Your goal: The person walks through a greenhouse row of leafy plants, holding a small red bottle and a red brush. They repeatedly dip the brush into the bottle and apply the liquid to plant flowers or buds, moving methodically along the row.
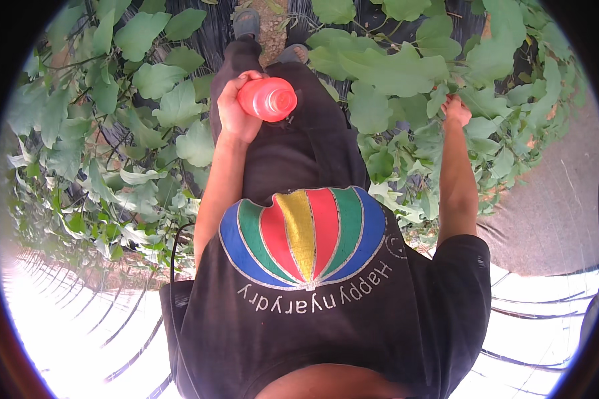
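My left hand (236, 110) is wrapped round a red plastic bottle (263, 97), held in front of my dark trousers. One round end of the bottle faces up at me. Out to the right, my right hand (456, 111) reaches in among broad green leaves (406, 70) of the plant row. Its fingers are drawn together at a leafy stem; what they grip, if anything, is too small to make out.
Another leafy row (140, 120) stands close on my left. Black plastic sheeting (209, 30) covers ground beneath the plants, with a narrow soil path (273, 30) between. My sandalled feet stand there. Curved hoops (123, 316) line the bright cover behind.
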The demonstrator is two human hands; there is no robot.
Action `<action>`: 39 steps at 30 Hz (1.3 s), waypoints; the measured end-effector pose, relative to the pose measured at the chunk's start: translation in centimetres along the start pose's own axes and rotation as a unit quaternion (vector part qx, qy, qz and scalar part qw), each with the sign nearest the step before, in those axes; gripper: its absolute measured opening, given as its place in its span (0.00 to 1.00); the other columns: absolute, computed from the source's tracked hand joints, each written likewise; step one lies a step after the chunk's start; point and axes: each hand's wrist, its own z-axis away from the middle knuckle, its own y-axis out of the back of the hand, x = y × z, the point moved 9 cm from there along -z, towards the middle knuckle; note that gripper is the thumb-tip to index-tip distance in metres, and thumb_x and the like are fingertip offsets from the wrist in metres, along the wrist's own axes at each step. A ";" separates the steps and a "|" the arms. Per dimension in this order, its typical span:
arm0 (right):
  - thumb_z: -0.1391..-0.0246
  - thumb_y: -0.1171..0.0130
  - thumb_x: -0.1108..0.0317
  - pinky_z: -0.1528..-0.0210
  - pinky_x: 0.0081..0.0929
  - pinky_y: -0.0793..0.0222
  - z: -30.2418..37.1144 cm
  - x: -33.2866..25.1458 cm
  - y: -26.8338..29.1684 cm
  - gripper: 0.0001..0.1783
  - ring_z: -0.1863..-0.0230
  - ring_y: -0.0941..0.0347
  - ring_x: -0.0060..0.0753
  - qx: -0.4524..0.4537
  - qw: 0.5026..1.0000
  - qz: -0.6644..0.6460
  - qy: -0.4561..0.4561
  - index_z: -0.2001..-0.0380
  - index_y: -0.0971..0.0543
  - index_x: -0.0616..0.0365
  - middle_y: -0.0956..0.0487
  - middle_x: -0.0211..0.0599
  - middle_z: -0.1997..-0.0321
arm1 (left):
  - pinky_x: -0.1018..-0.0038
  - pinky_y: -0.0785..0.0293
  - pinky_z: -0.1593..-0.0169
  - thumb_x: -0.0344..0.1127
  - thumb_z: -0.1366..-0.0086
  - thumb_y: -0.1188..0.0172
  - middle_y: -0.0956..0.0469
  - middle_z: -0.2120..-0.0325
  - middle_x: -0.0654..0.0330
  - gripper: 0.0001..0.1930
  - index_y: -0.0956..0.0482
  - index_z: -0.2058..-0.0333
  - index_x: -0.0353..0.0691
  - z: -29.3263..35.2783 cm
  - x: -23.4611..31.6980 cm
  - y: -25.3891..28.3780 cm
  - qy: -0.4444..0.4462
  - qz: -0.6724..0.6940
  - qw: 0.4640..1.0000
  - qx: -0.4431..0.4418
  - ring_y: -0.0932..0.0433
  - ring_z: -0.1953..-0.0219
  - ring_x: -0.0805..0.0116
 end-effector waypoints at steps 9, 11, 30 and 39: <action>0.46 0.41 0.70 0.69 0.30 0.16 2.9 -2.4 -0.7 0.13 0.74 0.19 0.30 0.027 0.997 0.076 0.018 0.65 0.19 0.73 0.16 0.42 0.70 | 0.65 0.28 0.49 0.38 0.35 0.53 0.25 0.64 0.52 0.12 0.26 0.65 0.34 0.0 0.1 0.3 -0.006 -0.001 1.000 0.014 0.25 0.58 0.58; 0.47 0.40 0.69 0.70 0.30 0.17 1.3 -1.1 -0.3 0.13 0.74 0.20 0.30 0.014 0.999 0.046 0.018 0.65 0.18 0.72 0.16 0.41 0.69 | 0.65 0.28 0.49 0.38 0.35 0.53 0.25 0.64 0.52 0.12 0.26 0.65 0.34 -0.2 0.0 0.0 -0.005 -0.006 1.000 0.014 0.25 0.58 0.58; 0.49 0.42 0.69 0.72 0.28 0.17 0.4 -2.1 0.0 0.15 0.75 0.18 0.31 -0.031 0.994 0.095 0.045 0.67 0.18 0.75 0.16 0.44 0.71 | 0.66 0.26 0.52 0.38 0.35 0.54 0.24 0.61 0.51 0.13 0.26 0.66 0.35 -0.6 0.0 -0.1 -0.004 -0.012 1.000 0.006 0.24 0.58 0.60; 0.47 0.43 0.68 0.75 0.28 0.18 1.2 -3.8 -1.0 0.15 0.74 0.18 0.30 -0.004 0.991 0.113 0.072 0.65 0.18 0.73 0.16 0.41 0.73 | 0.66 0.26 0.51 0.38 0.36 0.55 0.24 0.61 0.52 0.13 0.26 0.65 0.35 -0.4 0.8 -0.2 -0.016 -0.008 1.000 0.014 0.24 0.58 0.60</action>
